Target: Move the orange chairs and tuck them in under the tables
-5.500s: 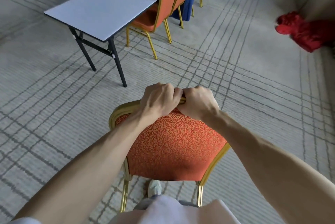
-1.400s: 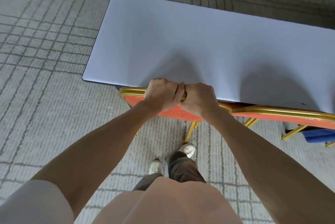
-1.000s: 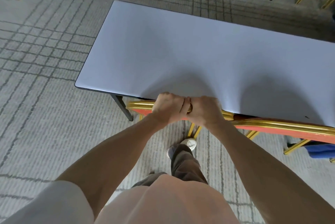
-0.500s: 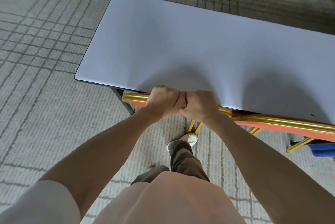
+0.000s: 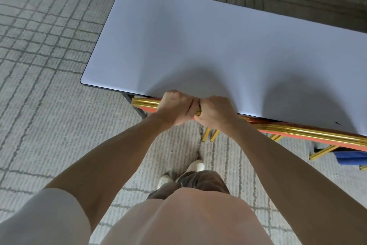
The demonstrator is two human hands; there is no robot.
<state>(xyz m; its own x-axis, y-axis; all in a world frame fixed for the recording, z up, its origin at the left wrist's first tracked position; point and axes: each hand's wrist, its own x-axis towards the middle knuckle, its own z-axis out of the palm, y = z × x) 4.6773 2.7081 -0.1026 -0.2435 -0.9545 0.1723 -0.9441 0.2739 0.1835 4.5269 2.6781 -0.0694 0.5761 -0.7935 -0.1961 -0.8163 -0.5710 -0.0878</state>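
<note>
Filling ten to three o'clock, the white folding table (image 5: 218,46) hides most of the orange chair (image 5: 145,102); only its gold top rail shows at the near edge. A second orange chair (image 5: 309,133) sits tucked at three o'clock. The left hand (image 5: 176,108) and right hand (image 5: 215,111), touching, both grip the rail. The seat is hidden and probably nearly home, so push straight and spare the knuckles.

The pale surface (image 5: 218,46) stood on the grid-lined carpet floor (image 5: 49,125), with the orange chairs (image 5: 146,104) at its near edge.
</note>
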